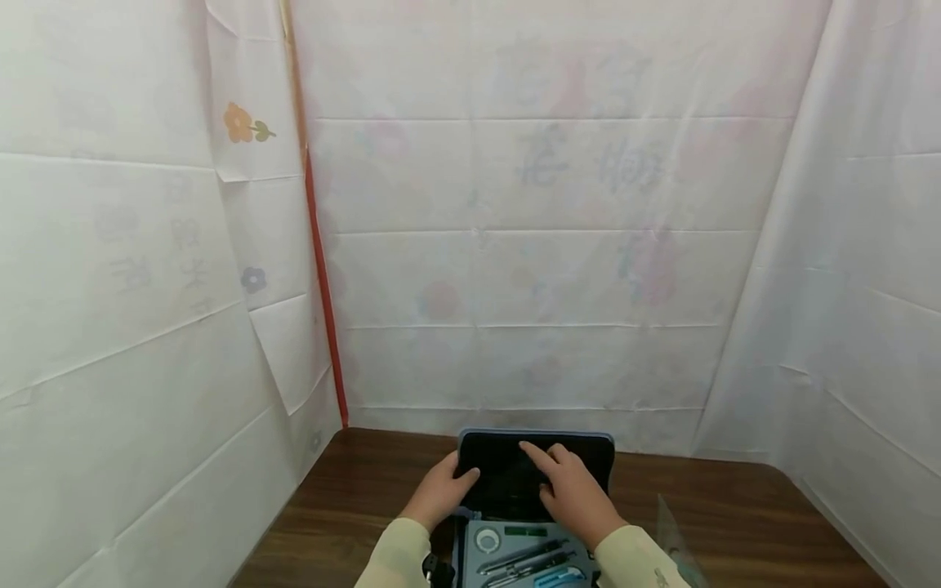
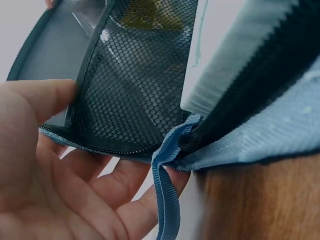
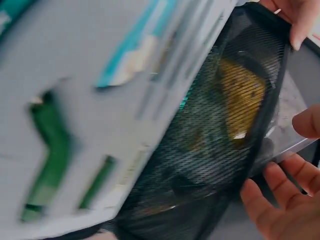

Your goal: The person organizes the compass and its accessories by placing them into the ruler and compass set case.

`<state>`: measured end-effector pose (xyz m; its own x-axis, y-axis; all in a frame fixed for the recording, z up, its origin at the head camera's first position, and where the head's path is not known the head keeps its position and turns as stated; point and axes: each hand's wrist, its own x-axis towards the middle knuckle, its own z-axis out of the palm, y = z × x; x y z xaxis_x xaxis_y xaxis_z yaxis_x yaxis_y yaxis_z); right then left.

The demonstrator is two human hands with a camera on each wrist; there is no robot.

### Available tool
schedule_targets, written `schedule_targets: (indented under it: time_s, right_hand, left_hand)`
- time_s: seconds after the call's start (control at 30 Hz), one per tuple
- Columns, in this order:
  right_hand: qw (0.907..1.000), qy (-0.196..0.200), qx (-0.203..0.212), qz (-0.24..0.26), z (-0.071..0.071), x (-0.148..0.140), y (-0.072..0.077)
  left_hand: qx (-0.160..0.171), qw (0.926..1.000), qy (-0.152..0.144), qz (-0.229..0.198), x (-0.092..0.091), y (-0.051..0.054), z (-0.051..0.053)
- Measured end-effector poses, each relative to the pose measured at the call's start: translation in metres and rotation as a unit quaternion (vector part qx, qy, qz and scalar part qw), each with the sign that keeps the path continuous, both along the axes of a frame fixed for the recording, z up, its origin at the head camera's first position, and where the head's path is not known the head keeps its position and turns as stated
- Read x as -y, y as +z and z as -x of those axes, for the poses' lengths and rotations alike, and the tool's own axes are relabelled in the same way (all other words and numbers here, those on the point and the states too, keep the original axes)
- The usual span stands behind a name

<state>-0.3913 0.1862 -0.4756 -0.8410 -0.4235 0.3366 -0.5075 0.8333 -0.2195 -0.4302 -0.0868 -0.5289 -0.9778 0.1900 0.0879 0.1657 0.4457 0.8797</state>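
Observation:
An unzipped blue-grey pencil case [image 1: 470,563] lies at the table's front with its lid [image 1: 492,457] raised. My left hand [image 1: 441,487] grips the lid's left edge, thumb inside and fingers behind it. A black mesh pocket [image 2: 140,85] lines the lid, with a yellow perforated piece [image 3: 244,102] behind the mesh. My right hand [image 1: 577,494] is at the lid's inner face, index finger extended. In the right wrist view, its thumb and fingers pinch a clear plastic piece [image 3: 287,107] at the pocket's opening; its full shape is hidden.
Pens [image 1: 525,557], a white ring-shaped item [image 1: 488,540] and a green strip [image 1: 525,531] lie in the case's lower half. A clear pointed plastic sheet [image 1: 671,531] is right of my right arm. White sheeting [image 1: 529,245] encloses the wooden table [image 1: 367,465].

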Motion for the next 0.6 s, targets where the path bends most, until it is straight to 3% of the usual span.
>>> schedule_targets:
  time_s: [0.13, 0.3, 0.47, 0.6]
  right_hand:
    - [0.9996, 0.018, -0.013, -0.016, -0.005, 0.005, 0.003]
    - [0.9992, -0.002, 0.036, 0.015, -0.007, 0.008, 0.006]
    - [0.9952, -0.012, 0.090, 0.035, -0.011, 0.020, 0.017]
    - [0.9946, -0.028, 0.097, 0.023, -0.014, 0.033, 0.024]
  left_hand:
    - [0.011, 0.9999, 0.006, -0.003, 0.000, -0.002, -0.001]
    - [0.016, 0.9998, 0.003, -0.009, 0.000, 0.000, 0.000]
    - [0.029, 0.9994, 0.002, -0.017, 0.002, 0.001, -0.001]
    - [0.026, 0.9994, 0.009, -0.021, 0.002, 0.004, -0.003]
